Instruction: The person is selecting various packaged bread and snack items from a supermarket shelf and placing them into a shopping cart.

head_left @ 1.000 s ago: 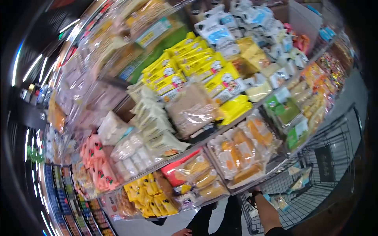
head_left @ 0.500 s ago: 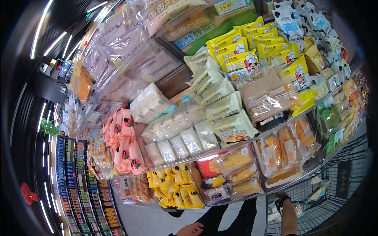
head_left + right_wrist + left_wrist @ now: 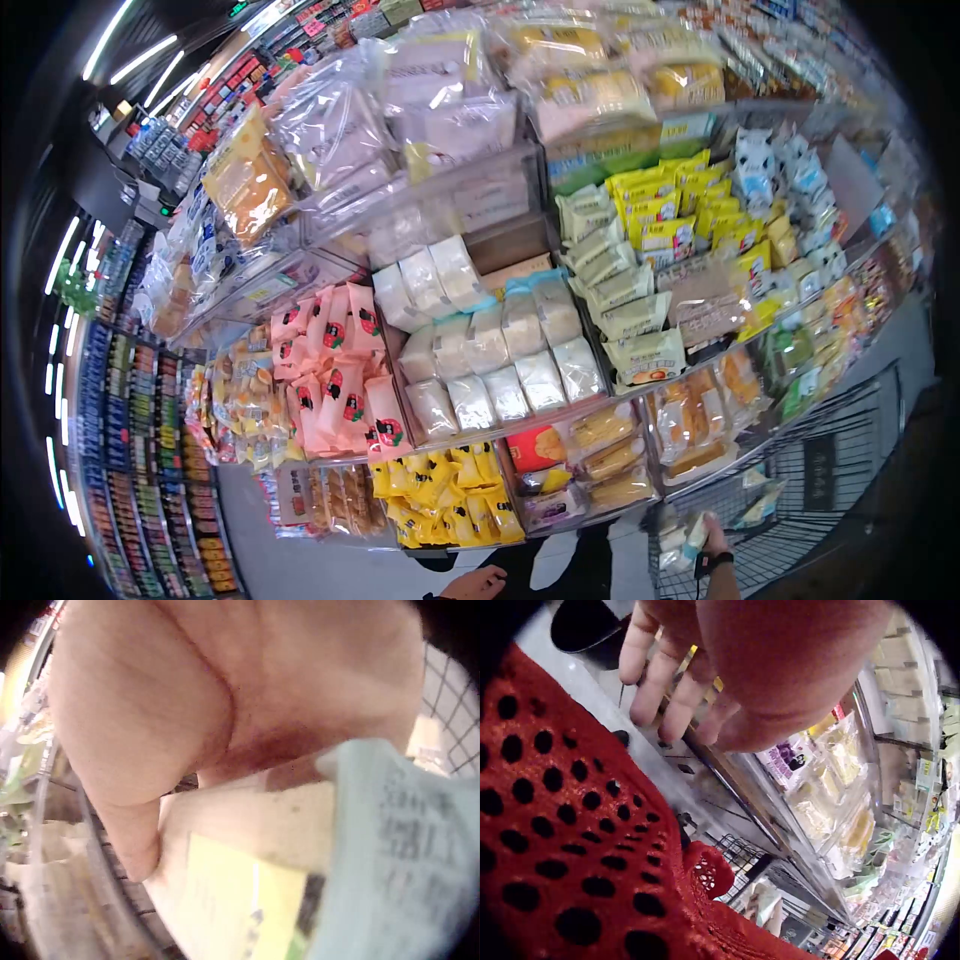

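Observation:
My right hand (image 3: pixel 716 541) is down inside the wire shopping cart (image 3: pixel 821 475) at the lower right. It grips a clear-wrapped pale package (image 3: pixel 251 814) with a light blue printed end and a yellow label; thumb and fingers wrap its top side in the right wrist view. Other wrapped packages (image 3: pixel 755 508) lie beside it in the cart. Low in front of the body, my left hand (image 3: pixel 474 584) hangs with relaxed fingers and holds nothing. Near it in the left wrist view is the display edge, with wrapped bread (image 3: pixel 814 814) behind a clear panel.
A tiered display holds white-wrapped packs (image 3: pixel 485 350), pink packets (image 3: pixel 325 365), yellow packets (image 3: pixel 440 500) and bagged bread (image 3: pixel 690 405). Tall stocked shelves (image 3: pixel 135 440) stand at the left. Red perforated fabric (image 3: pixel 577 832) fills the left wrist view's left side.
The head view has swung left, bringing more of the pink and white packs into sight. In the cart, my right hand now shows holding a pale package. The left hand stays low and empty.

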Motion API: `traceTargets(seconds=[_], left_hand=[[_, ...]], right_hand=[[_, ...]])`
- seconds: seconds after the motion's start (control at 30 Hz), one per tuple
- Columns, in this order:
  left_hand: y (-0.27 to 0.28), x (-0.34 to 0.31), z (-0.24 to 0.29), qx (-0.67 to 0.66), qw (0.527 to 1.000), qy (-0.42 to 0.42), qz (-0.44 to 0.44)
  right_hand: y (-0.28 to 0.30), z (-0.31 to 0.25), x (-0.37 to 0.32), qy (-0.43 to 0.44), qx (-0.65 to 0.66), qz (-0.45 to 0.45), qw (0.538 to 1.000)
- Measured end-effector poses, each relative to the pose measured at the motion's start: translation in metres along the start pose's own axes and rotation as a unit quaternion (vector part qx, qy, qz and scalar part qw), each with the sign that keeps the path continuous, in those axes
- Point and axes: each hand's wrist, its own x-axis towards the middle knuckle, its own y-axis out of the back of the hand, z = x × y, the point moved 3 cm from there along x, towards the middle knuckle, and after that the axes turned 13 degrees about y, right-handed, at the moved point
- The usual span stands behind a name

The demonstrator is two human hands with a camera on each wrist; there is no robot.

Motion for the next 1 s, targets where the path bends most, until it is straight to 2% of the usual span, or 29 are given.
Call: traceTargets(seconds=[0.07, 0.1, 0.13, 0.2, 0.27, 0.33, 0.37, 0.4, 0.47, 0.53, 0.6, 0.67, 0.7, 0.77, 0.87, 0.9, 0.93, 1.0], left_hand=[[0.009, 0.006, 0.014, 0.005, 1.0, -0.014, -0.008], [0.015, 0.006, 0.019, 0.02, 1.0, -0.01, -0.012], [0.019, 0.005, 0.02, 0.014, 0.999, -0.024, -0.017], [0.025, 0.01, 0.02, 0.0, 0.998, -0.052, -0.043], [0.029, 0.029, 0.021, 0.001, 0.996, -0.082, -0.042], [0.024, 0.047, 0.012, 0.026, 0.991, -0.128, -0.026], [0.023, 0.058, 0.001, -0.008, 0.988, -0.134, -0.073], [0.028, 0.058, -0.001, -0.009, 0.987, -0.141, -0.074], [0.04, 0.055, 0.005, -0.007, 0.984, -0.154, -0.083], [0.053, 0.042, 0.008, -0.025, 0.985, -0.15, -0.079], [0.067, 0.032, 0.011, -0.043, 0.986, -0.144, -0.074], [0.077, 0.019, 0.01, -0.044, 0.987, -0.147, -0.045], [0.084, 0.013, 0.013, -0.047, 0.987, -0.146, -0.046], [0.098, -0.005, 0.025, -0.095, 0.977, -0.189, -0.028], [0.117, -0.029, 0.05, -0.11, 0.976, -0.19, 0.011], [0.125, -0.047, 0.064, -0.114, 0.976, -0.186, 0.016], [0.136, -0.066, 0.081, -0.139, 0.974, -0.178, 0.022], [0.151, -0.071, 0.103, -0.16, 0.973, -0.167, 0.025]], right_hand=[[-0.014, -0.029, -0.05, 0.015, 0.077, -0.02, 0.997], [-0.062, -0.069, -0.09, 0.068, 0.038, -0.052, 0.996], [-0.11, -0.105, -0.124, 0.082, 0.03, -0.047, 0.995], [-0.202, -0.161, -0.178, 0.04, 0.007, -0.166, 0.985], [-0.296, -0.21, -0.205, 0.046, -0.109, -0.232, 0.966], [-0.386, -0.252, -0.222, 0.152, -0.318, -0.333, 0.875], [-0.421, -0.263, -0.219, 0.171, -0.323, -0.37, 0.854], [-0.457, -0.276, -0.211, 0.194, -0.33, -0.409, 0.829], [-0.549, -0.308, -0.214, 0.312, -0.399, -0.407, 0.76], [-0.632, -0.335, -0.211, 0.464, -0.399, -0.408, 0.677], [-0.696, -0.356, -0.206, 0.506, -0.403, -0.395, 0.652], [-0.731, -0.363, -0.18, 0.452, -0.305, -0.398, 0.738], [-0.741, -0.368, -0.16, 0.45, -0.306, -0.4, 0.737], [-0.751, -0.376, -0.117, 0.492, -0.406, -0.368, 0.676], [-0.757, -0.388, -0.064, 0.468, -0.462, -0.372, 0.655], [-0.757, -0.39, -0.049, 0.5, -0.492, -0.345, 0.623], [-0.763, -0.389, -0.049, 0.5, -0.491, -0.35, 0.622], [-0.764, -0.388, -0.05, 0.479, -0.504, -0.284, 0.66]])
